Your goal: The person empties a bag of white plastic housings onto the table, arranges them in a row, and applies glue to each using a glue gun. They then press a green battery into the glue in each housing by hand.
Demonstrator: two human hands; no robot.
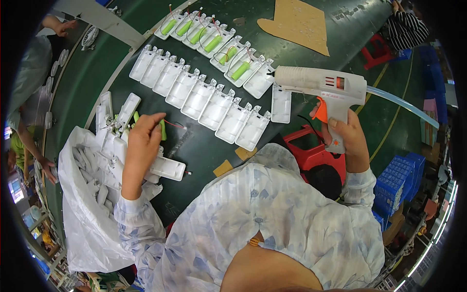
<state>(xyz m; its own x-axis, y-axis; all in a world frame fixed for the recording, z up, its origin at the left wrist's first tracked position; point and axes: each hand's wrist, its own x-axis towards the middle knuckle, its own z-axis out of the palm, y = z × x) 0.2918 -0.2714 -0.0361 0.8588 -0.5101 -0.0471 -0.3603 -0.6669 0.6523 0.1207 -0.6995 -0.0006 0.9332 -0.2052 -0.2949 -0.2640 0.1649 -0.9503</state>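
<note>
My right hand [348, 131] is wrapped round the handle of a white hot glue gun [321, 80] with an orange trigger. A clear glue stick [401, 103] sticks out of its back, and its nozzle points left at the end of the far row of white plastic housings [259, 83]. My left hand [144, 141] is closed with its fingertips at a green battery cell [163, 130] that has thin red wires. Below it lies a loose pile of white housings [116, 151]. A nearer row of open housings [198, 100] holds no cells; several in the far row contain green cells [212, 44].
A white plastic bag [85, 233] full of white parts stands at the left. Cardboard [301, 27] lies on the far part of the dark green table [189, 151]. A red stool [304, 146] stands by the right edge. Other people's hands [48, 170] are at the left.
</note>
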